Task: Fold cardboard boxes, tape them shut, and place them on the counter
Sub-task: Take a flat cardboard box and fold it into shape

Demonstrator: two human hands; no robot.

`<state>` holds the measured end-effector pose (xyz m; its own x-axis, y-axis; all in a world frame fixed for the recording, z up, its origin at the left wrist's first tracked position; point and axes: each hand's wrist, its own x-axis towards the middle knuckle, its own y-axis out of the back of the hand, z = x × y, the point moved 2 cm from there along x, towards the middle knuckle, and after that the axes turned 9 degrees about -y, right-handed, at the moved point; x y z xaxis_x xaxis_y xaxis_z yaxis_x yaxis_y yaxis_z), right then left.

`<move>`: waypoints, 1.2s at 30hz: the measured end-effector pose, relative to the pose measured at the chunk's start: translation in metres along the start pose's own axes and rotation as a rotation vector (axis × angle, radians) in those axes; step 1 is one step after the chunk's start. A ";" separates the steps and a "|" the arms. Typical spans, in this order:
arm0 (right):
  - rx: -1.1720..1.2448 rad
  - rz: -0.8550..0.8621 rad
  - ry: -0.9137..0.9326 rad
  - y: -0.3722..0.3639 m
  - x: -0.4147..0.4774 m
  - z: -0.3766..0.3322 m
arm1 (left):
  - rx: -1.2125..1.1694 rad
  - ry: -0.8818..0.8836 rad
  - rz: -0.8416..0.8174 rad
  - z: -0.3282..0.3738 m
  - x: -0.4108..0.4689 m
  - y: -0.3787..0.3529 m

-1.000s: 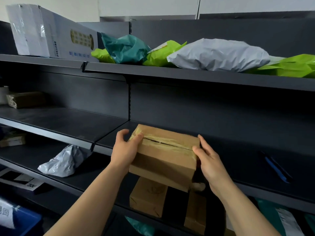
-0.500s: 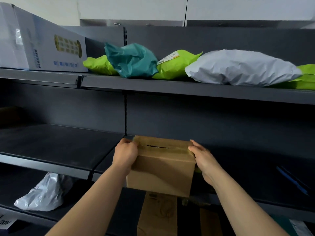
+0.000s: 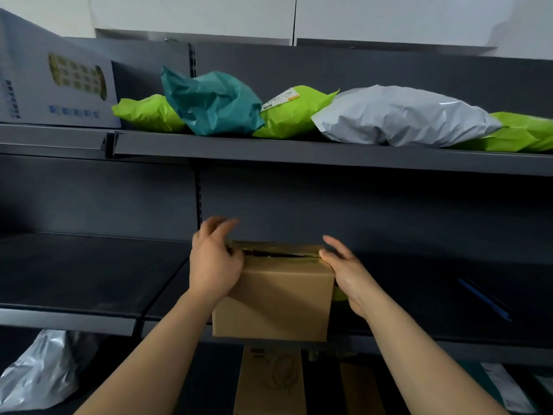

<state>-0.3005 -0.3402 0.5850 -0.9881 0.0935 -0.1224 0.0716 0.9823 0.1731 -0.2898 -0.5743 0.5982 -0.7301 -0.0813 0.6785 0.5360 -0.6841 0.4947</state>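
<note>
A brown cardboard box (image 3: pixel 275 301) with tape along its top seam sits at the front edge of the dark middle shelf (image 3: pixel 89 274). My left hand (image 3: pixel 214 265) has its palm against the box's left top corner, and its fingers are lifted and spread above the lid, blurred. Straight fingers of my right hand (image 3: pixel 347 271) lie along the right top corner, the palm beside the box's right side. Neither hand curls round the box.
The top shelf holds a white printed carton (image 3: pixel 57 82), a teal parcel bag (image 3: pixel 212 103), green bags (image 3: pixel 296 115) and a grey bag (image 3: pixel 401 115). Below are another cardboard box (image 3: pixel 269 381) and a grey bag (image 3: pixel 45 372). A blue object (image 3: pixel 484 298) lies right on the middle shelf.
The box went from tilted in both hands to standing level on the middle shelf. Both hands have loosened, and the left fingers have lifted off the lid. The view tilted upward.
</note>
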 end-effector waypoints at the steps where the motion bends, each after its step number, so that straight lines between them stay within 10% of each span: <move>1: -0.016 -0.007 0.019 0.000 0.000 -0.001 | 0.051 -0.071 0.006 0.003 0.001 0.001; 5: -0.032 -0.032 0.024 0.002 0.004 -0.006 | 0.242 -0.261 -0.064 0.013 0.000 -0.005; 25: 0.019 -0.182 0.024 0.016 0.018 0.000 | 0.409 0.187 -0.009 0.012 -0.037 -0.004; 30: -0.244 -0.126 0.193 0.002 0.027 -0.002 | 0.639 -0.091 -0.144 0.026 -0.029 -0.012; 36: -0.570 -0.189 0.463 0.029 0.021 0.008 | 0.550 0.023 -0.275 0.022 -0.037 -0.028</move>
<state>-0.3181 -0.3089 0.5798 -0.9418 -0.2693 0.2012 -0.0618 0.7271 0.6838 -0.2681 -0.5362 0.5710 -0.8782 0.0248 0.4777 0.4628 -0.2082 0.8616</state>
